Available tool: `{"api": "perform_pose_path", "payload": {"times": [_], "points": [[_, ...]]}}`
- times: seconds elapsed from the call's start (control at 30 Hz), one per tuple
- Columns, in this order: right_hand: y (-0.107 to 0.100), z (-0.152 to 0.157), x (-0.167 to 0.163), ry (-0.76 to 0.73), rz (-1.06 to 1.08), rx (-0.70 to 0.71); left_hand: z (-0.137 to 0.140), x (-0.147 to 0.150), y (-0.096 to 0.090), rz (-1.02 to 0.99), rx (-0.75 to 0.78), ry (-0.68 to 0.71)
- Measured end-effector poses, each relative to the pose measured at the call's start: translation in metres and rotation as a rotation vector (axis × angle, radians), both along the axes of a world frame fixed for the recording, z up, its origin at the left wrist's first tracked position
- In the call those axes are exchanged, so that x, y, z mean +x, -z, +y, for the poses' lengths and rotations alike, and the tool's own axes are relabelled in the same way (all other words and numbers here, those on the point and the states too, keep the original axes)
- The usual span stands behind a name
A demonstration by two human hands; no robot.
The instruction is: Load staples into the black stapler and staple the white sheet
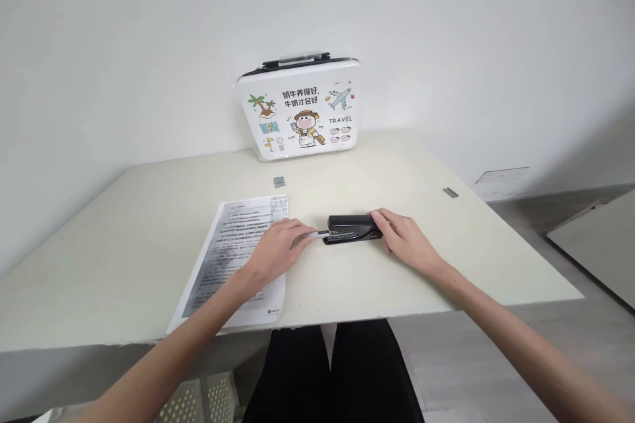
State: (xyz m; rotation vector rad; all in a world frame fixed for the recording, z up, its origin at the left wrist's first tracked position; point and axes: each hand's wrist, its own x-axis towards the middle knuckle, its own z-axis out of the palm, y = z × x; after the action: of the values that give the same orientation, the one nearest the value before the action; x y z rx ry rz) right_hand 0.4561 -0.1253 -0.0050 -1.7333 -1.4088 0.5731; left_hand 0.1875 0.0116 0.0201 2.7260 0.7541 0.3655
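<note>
Pinching a slim grey piece, the left hand risked dropping it toward the front edge of the table if the right hand, clasping the stapler, jerked.

The white case reads "奶牛养得好, 牛奶才会好" and, at right, "TRAVEL".

The left hand hides part of the paper, whose words are too small to read. The right hand covers one end of the black stapler. The view cuts off both legs.
</note>
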Motion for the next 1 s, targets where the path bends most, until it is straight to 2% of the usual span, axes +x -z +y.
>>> {"api": "perform_pose_path", "payload": {"times": [0.3, 0.67, 0.93, 1.0], "points": [[0.000, -0.001, -0.001, -0.004, 0.015, -0.008, 0.003, -0.014, -0.004, -0.030, -0.058, -0.065], [0.001, 0.000, 0.000, 0.003, 0.003, -0.015, 0.001, -0.013, 0.001, -0.017, -0.016, -0.014], [0.001, -0.001, 0.002, 0.003, 0.012, -0.023, 0.008, -0.022, -0.002, -0.057, -0.130, -0.009], [0.002, -0.001, 0.003, -0.021, 0.004, -0.018, 0.012, -0.025, -0.002, -0.057, -0.145, 0.029]]}}
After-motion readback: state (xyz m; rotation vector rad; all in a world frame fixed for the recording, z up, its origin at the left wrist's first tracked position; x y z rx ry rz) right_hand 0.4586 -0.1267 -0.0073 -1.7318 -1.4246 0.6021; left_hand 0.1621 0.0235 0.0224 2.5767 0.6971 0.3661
